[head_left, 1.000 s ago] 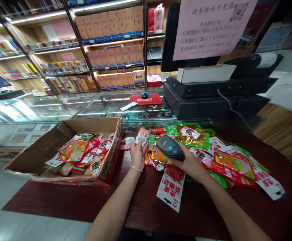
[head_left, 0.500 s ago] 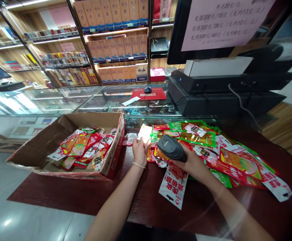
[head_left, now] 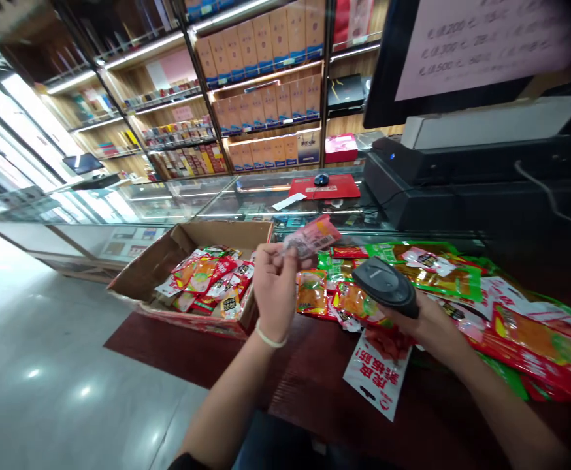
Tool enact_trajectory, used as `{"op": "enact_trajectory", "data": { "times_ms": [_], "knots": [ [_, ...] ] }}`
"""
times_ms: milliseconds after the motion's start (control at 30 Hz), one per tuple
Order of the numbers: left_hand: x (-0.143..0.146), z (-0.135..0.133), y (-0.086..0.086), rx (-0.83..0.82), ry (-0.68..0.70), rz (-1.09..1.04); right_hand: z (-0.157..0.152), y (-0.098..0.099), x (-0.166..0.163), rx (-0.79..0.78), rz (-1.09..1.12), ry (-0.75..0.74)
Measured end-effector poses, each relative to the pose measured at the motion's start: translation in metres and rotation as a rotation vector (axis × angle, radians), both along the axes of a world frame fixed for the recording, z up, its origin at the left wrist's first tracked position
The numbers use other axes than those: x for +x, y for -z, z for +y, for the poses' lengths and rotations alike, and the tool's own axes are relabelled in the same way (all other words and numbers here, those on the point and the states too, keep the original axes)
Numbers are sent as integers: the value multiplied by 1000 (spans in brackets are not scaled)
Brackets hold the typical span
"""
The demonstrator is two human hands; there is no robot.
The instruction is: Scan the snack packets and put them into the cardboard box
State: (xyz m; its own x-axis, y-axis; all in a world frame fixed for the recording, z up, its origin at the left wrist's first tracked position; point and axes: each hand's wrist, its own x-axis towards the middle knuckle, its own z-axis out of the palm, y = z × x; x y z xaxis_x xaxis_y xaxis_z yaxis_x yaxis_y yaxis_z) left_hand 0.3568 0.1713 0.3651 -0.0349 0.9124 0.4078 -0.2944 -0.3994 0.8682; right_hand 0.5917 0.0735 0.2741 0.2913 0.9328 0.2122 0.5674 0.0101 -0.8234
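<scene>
Between the thumb and fingers of my left hand (head_left: 276, 281) is a small pink snack packet (head_left: 312, 237), raised above the counter with a barcode facing up. My right hand (head_left: 430, 323) is wrapped round the handle of a black barcode scanner (head_left: 386, 284), whose head points left over the packets. Beneath and to the right of the scanner spreads a heap of red and green snack packets (head_left: 535, 333). A white-and-red packet (head_left: 377, 372) lies at the heap's front edge. Left of my left hand, an open cardboard box (head_left: 141, 261) holds several more packets (head_left: 207, 277).
The dark red tabletop (head_left: 309, 378) carries the box and the heap. Behind it runs a glass display counter (head_left: 217, 202) with a mouse (head_left: 321, 179) on a red mat (head_left: 347, 187). A monitor (head_left: 388, 65) and black equipment (head_left: 413, 189) stand at the back right.
My left hand has lifted the packet up and turned it, so its brightly lit face now shows pink with a barcode. The whole view has shifted left, moving things rightward in the picture.
</scene>
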Motion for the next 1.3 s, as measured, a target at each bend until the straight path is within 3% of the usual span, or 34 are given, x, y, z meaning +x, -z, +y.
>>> {"op": "enact_trajectory", "data": {
  "times_ms": [100, 200, 233, 333, 400, 467, 567, 700, 800, 867, 1000, 1167, 1300],
  "knots": [
    [-62, 17, -24, 214, -308, 280, 1, 5, 1, -30, -8, 15],
    [-124, 43, -22, 256, -737, 705, 2, 5, -2, -39, 18, 8],
    [-140, 52, -18, 214, -788, 878, 2, 4, -3, -43, 22, 5],
    [-172, 70, 0, 111, -562, 1265, 3, -1, -8, -47, 10, 15],
    [-179, 76, 11, 95, -432, 1350, 3, -2, -11, -53, -2, 32],
    [-181, 78, 16, 97, -404, 1335, 3, -3, -11, -60, -14, 45],
    [-175, 74, 13, 102, -409, 1325, 2, -3, -10, -75, -13, 37],
    [-149, 49, -6, 183, -383, 1328, 2, -3, -9, -53, 1, 14],
    [-112, 21, -15, 336, -273, 1254, 1, -3, -8, -32, -7, 22],
    [-84, 6, -12, 427, -142, 1215, 1, -4, -8, -40, 3, 18],
    [-34, 8, 30, 447, 97, 1211, -1, -6, -7, -25, 22, 9],
    [-2, 60, 95, 231, 28, 1387, -2, -7, -5, 13, 29, 20],
    [11, 89, 116, 146, -23, 1561, -3, -7, -4, 40, 27, 17]
  ]
}}
